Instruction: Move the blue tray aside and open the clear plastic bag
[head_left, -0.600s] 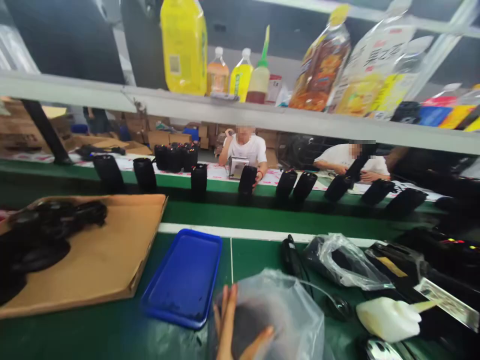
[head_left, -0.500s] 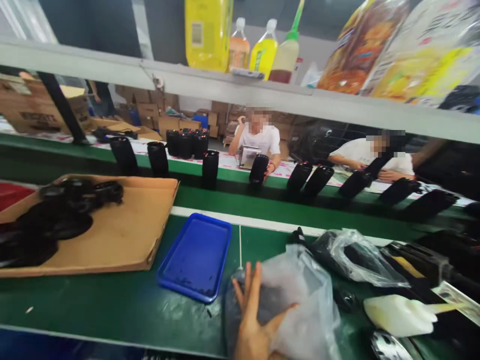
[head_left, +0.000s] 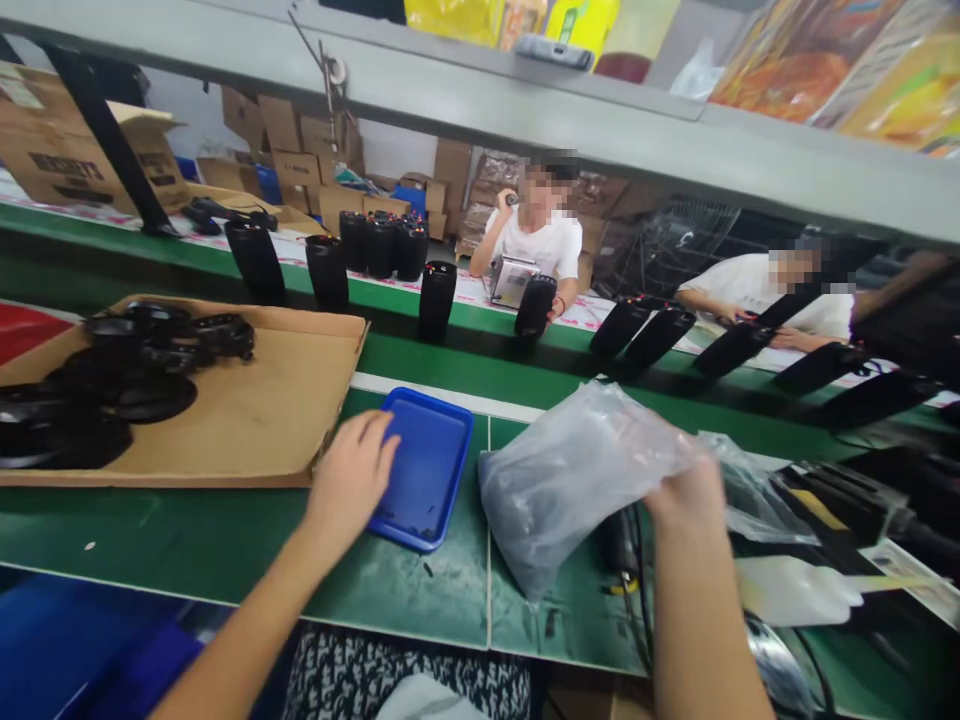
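**Bag raised, left hand now at the tray**

The right hand [head_left: 686, 500] is closed on the gathered top of a clear plastic bag [head_left: 570, 490] with dark contents. The hand has risen from its low, spread position against the bag. The bag now hangs just beside the right rim of a blue tray [head_left: 466, 450], above the green bench [head_left: 420, 590]. The left hand [head_left: 352, 470] has come into view holding nothing, its fingers loosely curled and touching the tray's left rim. Nearby on the left, a cardboard sheet [head_left: 292, 430] carries round black parts [head_left: 142, 390]. Farther off, black cylinders [head_left: 436, 300] stand along a green belt [head_left: 465, 322], with one co-worker [head_left: 540, 245] behind it and another [head_left: 765, 300] to the right.
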